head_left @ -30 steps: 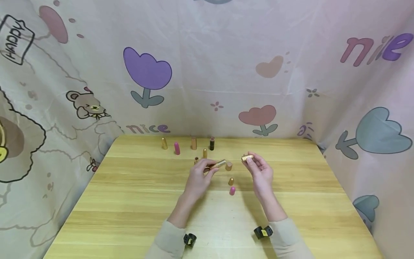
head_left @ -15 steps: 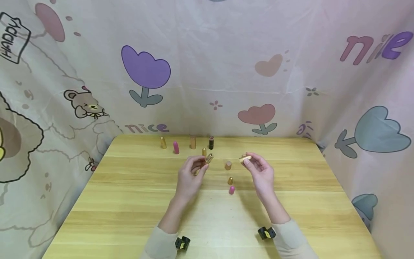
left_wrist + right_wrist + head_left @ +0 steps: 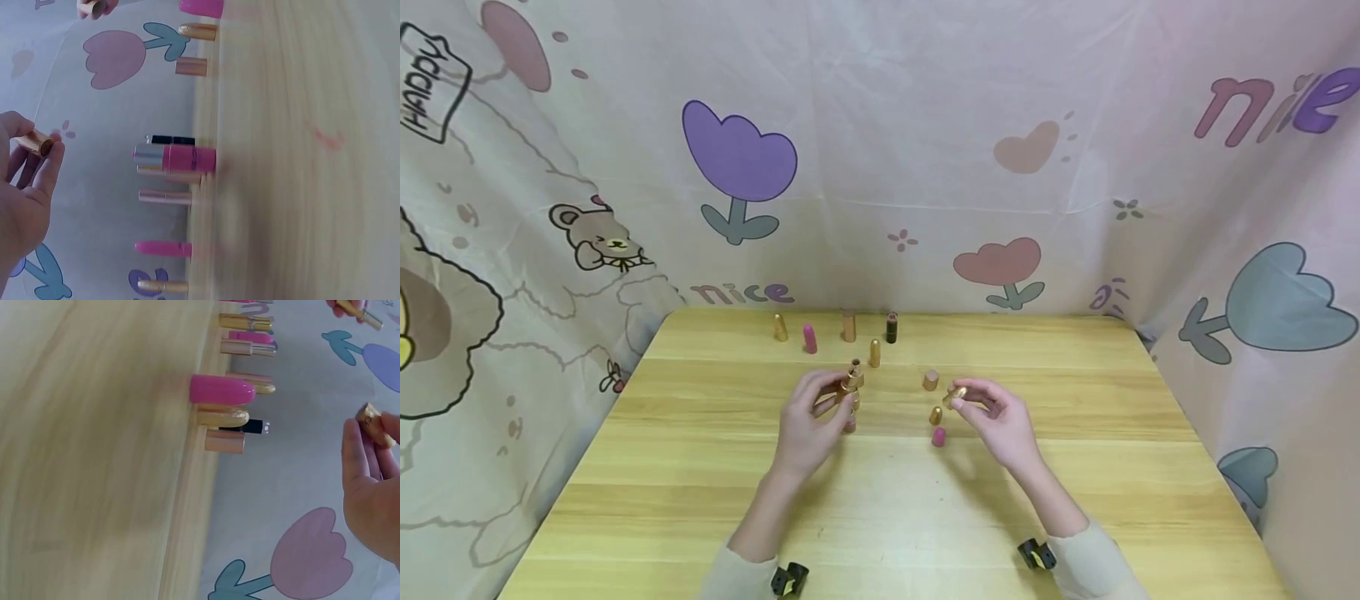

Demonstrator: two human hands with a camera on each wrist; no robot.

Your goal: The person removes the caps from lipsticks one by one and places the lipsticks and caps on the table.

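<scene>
My left hand (image 3: 808, 429) grips a gold lipstick base (image 3: 364, 314), its silvery collar showing in the right wrist view. In the head view it overlaps uncapped lipstick bases behind, among them a pink one (image 3: 181, 158). My right hand (image 3: 1000, 423) pinches a gold lipstick cap (image 3: 955, 397) between thumb and fingers, tilted above the table. Close below that hand stand a gold cap (image 3: 936, 416) and a pink cap (image 3: 939, 437). A rose-gold cap (image 3: 931, 380) is just beyond them. Base and cap are apart.
Towards the back of the wooden table (image 3: 700, 467) stand a gold lipstick (image 3: 780, 328), a pink one (image 3: 809, 339), a rose-gold one (image 3: 849, 327), a black one (image 3: 891, 328) and another gold one (image 3: 875, 353). A printed curtain (image 3: 865, 150) hangs behind.
My left hand has moved left and nearer with the lipstick base, widening the gap between base and cap. My right hand has come slightly nearer, towards the standing caps, still holding the gold cap.
</scene>
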